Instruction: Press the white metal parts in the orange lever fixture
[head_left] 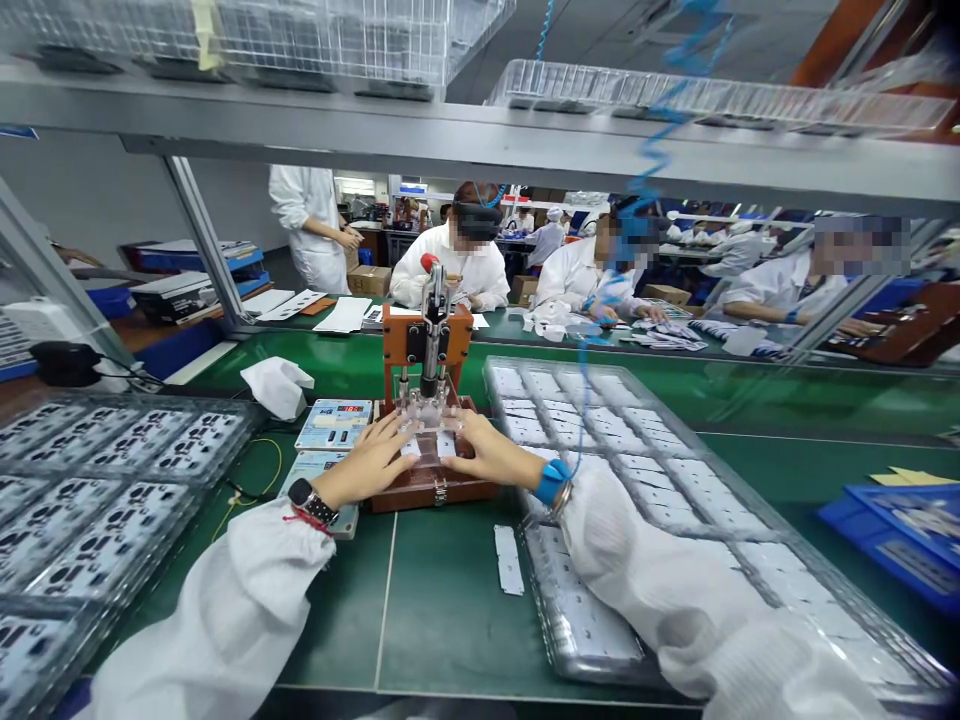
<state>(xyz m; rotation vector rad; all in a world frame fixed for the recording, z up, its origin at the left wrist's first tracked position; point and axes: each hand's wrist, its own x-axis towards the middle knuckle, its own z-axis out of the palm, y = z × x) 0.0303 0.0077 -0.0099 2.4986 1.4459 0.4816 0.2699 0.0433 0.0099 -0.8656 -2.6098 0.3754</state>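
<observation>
In the middle of the bench stands a toggle press point(435, 345) with a red-tipped lever and an orange-brown frame. Its brown base point(427, 492) carries a white plate piece point(409, 447) on the left and another white piece point(446, 444) on the right. My left hand point(369, 458) rests at the base's left side, thumb and fingers apart around the left piece. Opposite it, my right hand point(489, 452) lies at the right piece, fingers stretched and thumb spread. The fingertips of both hands reach under the clear pressing block point(429, 412). Nothing is visibly gripped.
A clear tray of white plates point(637, 540) extends along the right; one loose white plate point(508, 560) lies beside it. At left are a tray of printed panels point(97, 480) and a control box point(334, 424). A blue bin point(900, 540) stands far right. Co-workers sit beyond the partition.
</observation>
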